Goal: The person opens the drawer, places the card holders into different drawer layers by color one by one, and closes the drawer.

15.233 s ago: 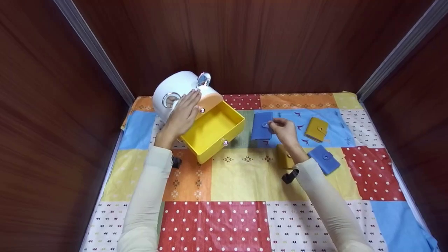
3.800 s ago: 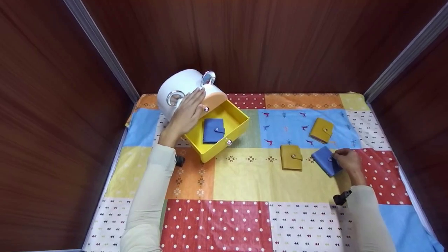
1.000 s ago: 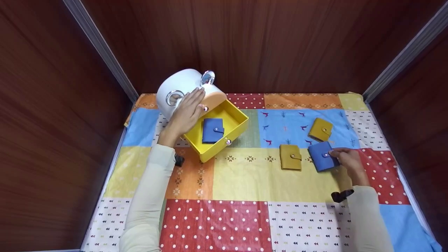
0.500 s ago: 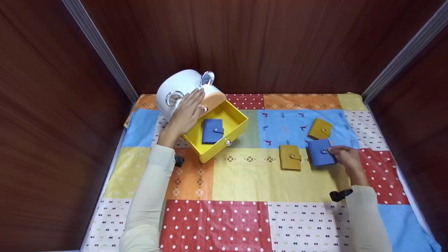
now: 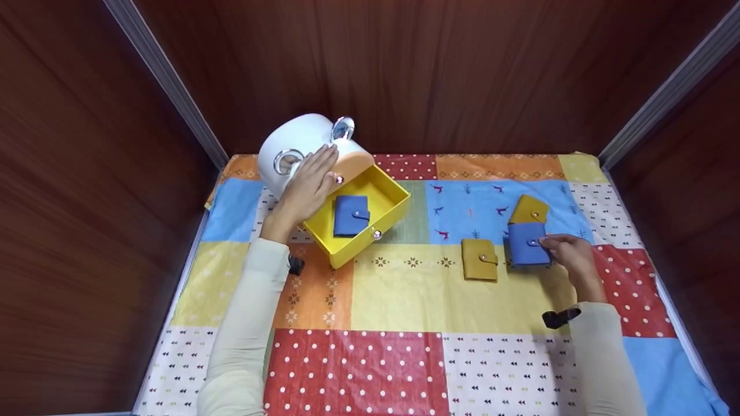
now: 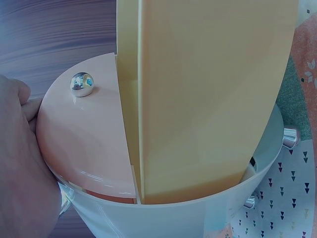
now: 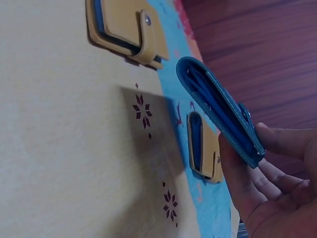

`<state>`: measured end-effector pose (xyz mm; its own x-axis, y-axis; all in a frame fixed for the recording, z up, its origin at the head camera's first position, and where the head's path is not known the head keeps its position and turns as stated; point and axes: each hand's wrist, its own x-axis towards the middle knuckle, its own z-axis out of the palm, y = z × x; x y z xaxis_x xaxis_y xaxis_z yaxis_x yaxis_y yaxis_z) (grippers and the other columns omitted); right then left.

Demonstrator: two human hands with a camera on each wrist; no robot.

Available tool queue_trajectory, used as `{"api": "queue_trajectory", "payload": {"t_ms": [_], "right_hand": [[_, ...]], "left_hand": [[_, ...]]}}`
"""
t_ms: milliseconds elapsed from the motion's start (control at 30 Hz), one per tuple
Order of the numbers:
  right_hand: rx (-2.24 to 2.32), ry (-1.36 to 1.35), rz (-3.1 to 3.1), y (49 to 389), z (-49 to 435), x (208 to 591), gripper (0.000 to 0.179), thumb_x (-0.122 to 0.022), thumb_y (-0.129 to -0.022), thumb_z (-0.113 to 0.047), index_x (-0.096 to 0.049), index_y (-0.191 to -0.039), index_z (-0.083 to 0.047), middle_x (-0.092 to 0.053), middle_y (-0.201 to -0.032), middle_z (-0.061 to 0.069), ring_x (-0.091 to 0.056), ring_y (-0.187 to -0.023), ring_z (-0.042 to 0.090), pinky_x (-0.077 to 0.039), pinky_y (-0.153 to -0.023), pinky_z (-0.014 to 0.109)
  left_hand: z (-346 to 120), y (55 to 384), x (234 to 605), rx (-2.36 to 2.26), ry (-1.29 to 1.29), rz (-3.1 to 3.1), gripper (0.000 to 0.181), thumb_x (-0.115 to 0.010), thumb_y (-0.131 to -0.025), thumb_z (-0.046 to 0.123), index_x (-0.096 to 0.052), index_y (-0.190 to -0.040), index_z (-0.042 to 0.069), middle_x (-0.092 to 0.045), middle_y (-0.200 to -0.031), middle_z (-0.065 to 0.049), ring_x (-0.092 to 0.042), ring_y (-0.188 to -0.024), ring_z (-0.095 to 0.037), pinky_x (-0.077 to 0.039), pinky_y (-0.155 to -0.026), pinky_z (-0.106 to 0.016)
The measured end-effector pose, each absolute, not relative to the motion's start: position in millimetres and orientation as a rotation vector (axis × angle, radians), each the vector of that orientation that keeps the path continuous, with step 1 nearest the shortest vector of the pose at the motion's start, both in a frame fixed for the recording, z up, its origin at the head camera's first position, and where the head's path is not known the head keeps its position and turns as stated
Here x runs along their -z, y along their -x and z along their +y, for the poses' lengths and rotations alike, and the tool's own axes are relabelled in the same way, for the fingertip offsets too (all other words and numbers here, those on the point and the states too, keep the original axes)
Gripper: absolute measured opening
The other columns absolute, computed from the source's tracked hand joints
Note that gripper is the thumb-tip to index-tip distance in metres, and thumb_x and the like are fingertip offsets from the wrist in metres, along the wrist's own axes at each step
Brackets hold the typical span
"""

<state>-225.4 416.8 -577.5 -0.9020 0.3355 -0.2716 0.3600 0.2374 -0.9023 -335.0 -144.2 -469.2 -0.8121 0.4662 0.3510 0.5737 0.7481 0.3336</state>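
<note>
My right hand (image 5: 574, 258) pinches a blue snap wallet (image 5: 528, 245) at its strap edge. In the right wrist view that wallet (image 7: 218, 111) hangs above the cloth, thumb on one side and fingers on the other. My left hand (image 5: 306, 188) rests flat on top of a white rounded box (image 5: 298, 138) with silvery round ears. Its yellow drawer (image 5: 378, 193) is pulled out, and a second blue wallet (image 5: 351, 215) lies inside. In the left wrist view the hand (image 6: 22, 163) lies against the box's peach front (image 6: 84, 134).
A mustard wallet (image 5: 479, 260) lies left of the held one. Another mustard wallet (image 5: 529, 209) lies behind it, partly covered from the head view. A patchwork cloth (image 5: 399, 300) covers the table, with brown wood-look panels (image 5: 404, 75) at the back and sides.
Over the last seconds my right hand has lifted the blue wallet off the cloth and moved it slightly up and left. Earlier, the other blue wallet went into the drawer. My left hand stays put.
</note>
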Motion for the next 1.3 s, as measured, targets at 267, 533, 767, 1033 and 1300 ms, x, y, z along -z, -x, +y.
{"api": "queue_trajectory", "payload": {"t_ms": [267, 533, 767, 1033, 1300], "right_hand": [[1.833, -0.704, 2.448, 225, 413, 570, 0.040, -0.069, -0.082, -0.027, -0.059, -0.106, 0.003, -0.063, -0.079, -0.009, -0.057, -0.077, 0.006, -0.051, -0.068, 0.017], [1.958, -0.659, 2.390, 227, 408, 565, 0.036, -0.071, -0.080, -0.020, -0.057, -0.102, 0.005, -0.066, -0.075, -0.006, -0.059, -0.070, 0.003, -0.052, -0.063, 0.017], [1.985, -0.648, 2.386, 229, 404, 560, 0.042, -0.072, -0.080, -0.020, -0.055, -0.107, 0.007, -0.066, -0.077, -0.005, -0.061, -0.072, 0.006, -0.053, -0.064, 0.018], [2.009, -0.644, 2.432, 231, 396, 551, 0.035, -0.072, -0.079, -0.021, -0.059, -0.101, 0.003, -0.066, -0.077, -0.005, -0.060, -0.070, 0.007, -0.053, -0.063, 0.019], [2.011, -0.634, 2.479, 234, 387, 541, 0.042, -0.072, -0.079, -0.024, -0.060, -0.105, 0.006, -0.062, -0.082, -0.003, -0.061, -0.071, 0.007, -0.053, -0.064, 0.019]], "left_hand": [[-144, 335, 469, 0.623, 0.820, -2.701, 0.049, -0.027, -0.100, 0.032, -0.021, -0.146, 0.018, -0.016, -0.151, 0.008, -0.007, -0.138, -0.011, -0.002, -0.112, -0.030], [-144, 336, 470, 0.636, 0.827, -2.692, 0.048, -0.028, -0.100, 0.030, -0.021, -0.146, 0.018, -0.015, -0.151, 0.008, -0.007, -0.138, -0.011, -0.002, -0.112, -0.030], [-144, 335, 470, 0.653, 0.825, -2.688, 0.048, -0.029, -0.100, 0.031, -0.022, -0.146, 0.018, -0.016, -0.151, 0.008, -0.008, -0.138, -0.011, -0.003, -0.112, -0.030], [-143, 334, 468, 0.633, 0.811, -2.722, 0.049, -0.027, -0.100, 0.031, -0.018, -0.147, 0.020, -0.013, -0.151, 0.010, -0.005, -0.138, -0.009, -0.001, -0.112, -0.029], [-144, 335, 468, 0.609, 0.814, -2.718, 0.049, -0.027, -0.100, 0.032, -0.019, -0.147, 0.019, -0.014, -0.151, 0.008, -0.006, -0.138, -0.010, -0.001, -0.112, -0.029]]}}
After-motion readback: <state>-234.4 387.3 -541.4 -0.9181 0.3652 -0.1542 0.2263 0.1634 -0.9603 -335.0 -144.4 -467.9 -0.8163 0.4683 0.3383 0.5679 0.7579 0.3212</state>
